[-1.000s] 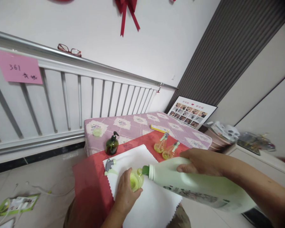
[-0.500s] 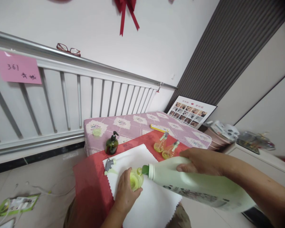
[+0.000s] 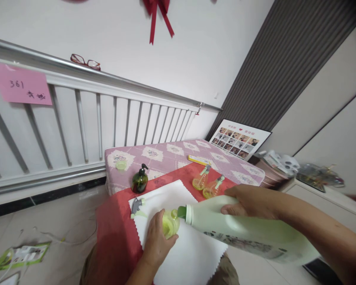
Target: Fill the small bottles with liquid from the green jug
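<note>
My right hand [image 3: 250,202] grips a large pale green jug [image 3: 249,233], tipped on its side with its green spout against the mouth of a small clear bottle [image 3: 169,223] that holds yellow-green liquid. My left hand [image 3: 157,239] is wrapped round that small bottle, over a white cloth [image 3: 184,257] on a red cloth [image 3: 115,233]. A grey and green spray head [image 3: 137,206] lies loose on the white cloth, just left of my left hand.
A dark green pump bottle [image 3: 139,180] and two small spray bottles [image 3: 207,184] stand on the table. A yellow strip [image 3: 198,160] and a green cap [image 3: 121,164] lie on the pink patterned cloth [image 3: 166,152]. Behind are a radiator, glasses [image 3: 85,61], a photo board [image 3: 240,139].
</note>
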`<state>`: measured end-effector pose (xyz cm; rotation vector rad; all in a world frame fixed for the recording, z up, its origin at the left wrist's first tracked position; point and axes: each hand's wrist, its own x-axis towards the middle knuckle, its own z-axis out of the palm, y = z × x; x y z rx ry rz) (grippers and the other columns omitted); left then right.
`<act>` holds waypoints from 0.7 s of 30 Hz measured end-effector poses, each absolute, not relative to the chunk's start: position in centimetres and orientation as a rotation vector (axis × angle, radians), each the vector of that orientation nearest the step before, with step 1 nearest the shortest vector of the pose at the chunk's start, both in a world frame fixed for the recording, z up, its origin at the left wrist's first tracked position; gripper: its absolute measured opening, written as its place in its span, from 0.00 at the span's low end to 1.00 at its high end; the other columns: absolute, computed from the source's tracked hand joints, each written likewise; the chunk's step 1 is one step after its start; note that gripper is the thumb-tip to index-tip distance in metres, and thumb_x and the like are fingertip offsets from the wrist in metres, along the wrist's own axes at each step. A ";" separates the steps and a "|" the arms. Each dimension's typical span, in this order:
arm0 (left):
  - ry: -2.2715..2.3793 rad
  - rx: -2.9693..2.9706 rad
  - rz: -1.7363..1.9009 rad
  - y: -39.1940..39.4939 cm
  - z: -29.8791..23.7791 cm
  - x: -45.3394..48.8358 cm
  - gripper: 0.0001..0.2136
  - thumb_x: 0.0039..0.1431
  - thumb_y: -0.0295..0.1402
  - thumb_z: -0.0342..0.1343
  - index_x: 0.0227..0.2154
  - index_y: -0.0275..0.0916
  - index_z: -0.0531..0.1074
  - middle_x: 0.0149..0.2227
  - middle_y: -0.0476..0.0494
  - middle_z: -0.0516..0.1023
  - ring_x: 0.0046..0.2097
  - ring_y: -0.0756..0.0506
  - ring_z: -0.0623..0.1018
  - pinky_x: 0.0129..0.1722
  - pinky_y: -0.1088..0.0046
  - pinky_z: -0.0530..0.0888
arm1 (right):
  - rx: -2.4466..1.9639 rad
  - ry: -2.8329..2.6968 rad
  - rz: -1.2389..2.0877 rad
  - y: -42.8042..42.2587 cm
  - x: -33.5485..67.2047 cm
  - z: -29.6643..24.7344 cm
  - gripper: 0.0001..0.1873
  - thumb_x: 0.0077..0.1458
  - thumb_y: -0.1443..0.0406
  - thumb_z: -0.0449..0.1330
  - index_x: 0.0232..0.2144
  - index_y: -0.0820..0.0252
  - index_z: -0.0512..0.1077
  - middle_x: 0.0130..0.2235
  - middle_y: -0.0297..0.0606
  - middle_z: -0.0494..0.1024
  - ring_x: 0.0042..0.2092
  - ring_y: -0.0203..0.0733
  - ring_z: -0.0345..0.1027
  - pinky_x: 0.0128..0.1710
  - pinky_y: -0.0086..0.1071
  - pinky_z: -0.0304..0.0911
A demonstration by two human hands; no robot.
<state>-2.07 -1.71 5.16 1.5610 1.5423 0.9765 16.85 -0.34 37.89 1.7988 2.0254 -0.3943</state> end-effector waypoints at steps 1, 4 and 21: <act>1.539 1.561 0.976 -1.7 5.1 -2.1 0.42 0.45 0.35 0.61 0.65 0.34 0.54 0.68 0.32 0.65 0.70 0.38 0.63 0.71 0.62 0.59 | 1.801 2.027 -0.397 -0.4 16.8 37.9 0.18 0.56 0.52 0.56 0.38 0.58 0.74 0.43 0.46 0.83 0.44 0.55 0.77 0.39 0.40 0.65; 1.536 1.555 0.970 -1.6 5.0 -2.1 0.42 0.44 0.35 0.61 0.65 0.33 0.55 0.68 0.31 0.65 0.69 0.37 0.64 0.71 0.61 0.59 | 1.816 2.025 -0.407 -0.4 16.7 37.9 0.16 0.56 0.53 0.57 0.37 0.58 0.75 0.42 0.45 0.83 0.43 0.55 0.77 0.38 0.39 0.65; 1.519 1.543 0.973 -1.3 4.6 -2.1 0.43 0.44 0.37 0.61 0.65 0.32 0.54 0.69 0.30 0.63 0.70 0.36 0.62 0.72 0.58 0.58 | 1.857 2.088 -0.325 -0.2 17.2 37.3 0.14 0.54 0.54 0.60 0.34 0.57 0.78 0.38 0.42 0.84 0.39 0.52 0.77 0.35 0.38 0.62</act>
